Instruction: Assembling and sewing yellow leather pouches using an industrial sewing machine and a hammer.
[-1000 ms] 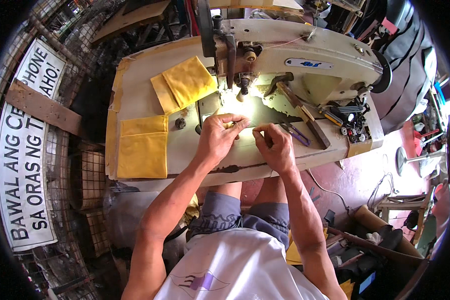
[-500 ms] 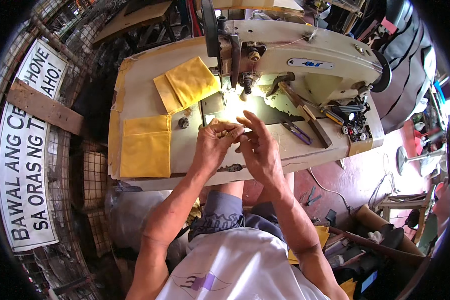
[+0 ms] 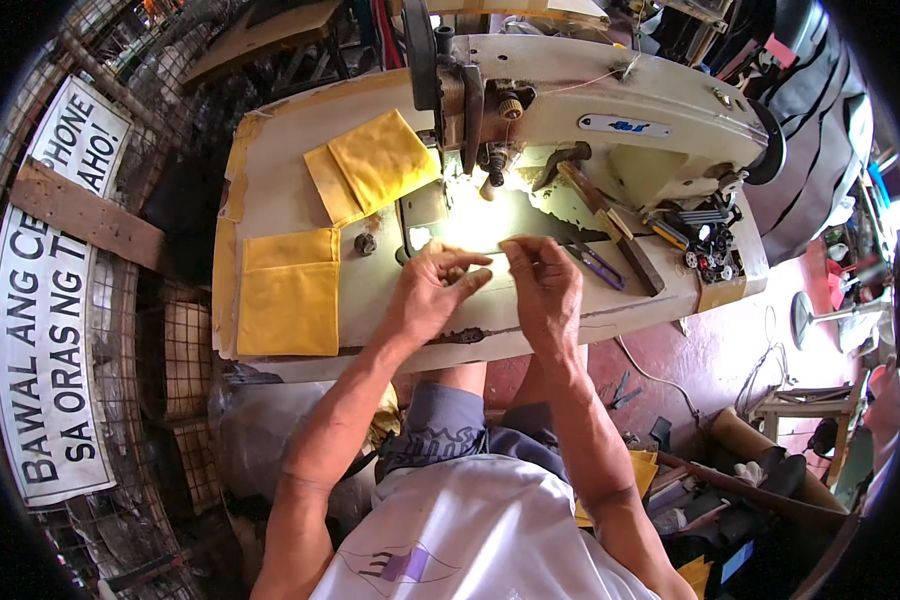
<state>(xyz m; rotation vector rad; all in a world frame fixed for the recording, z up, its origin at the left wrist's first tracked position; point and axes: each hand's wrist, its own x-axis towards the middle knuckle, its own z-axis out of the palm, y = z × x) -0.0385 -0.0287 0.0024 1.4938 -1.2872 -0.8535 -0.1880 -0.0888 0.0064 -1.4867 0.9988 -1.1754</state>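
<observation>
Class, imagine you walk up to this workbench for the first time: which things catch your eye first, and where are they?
The bright yellow fabric pieces stand out: one folded stack beside the needle, another at the table's left edge. Behind them sits the cream sewing machine, its lamp glaring on the bed. In front of that glare, the left hand and right hand meet over something small.

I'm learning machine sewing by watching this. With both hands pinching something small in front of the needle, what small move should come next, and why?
Probably slide the small piece forward under the presser foot. The left hand and right hand pinch it between them on the lit bed, just short of the foot. What the piece is cannot be told in the glare.
</observation>
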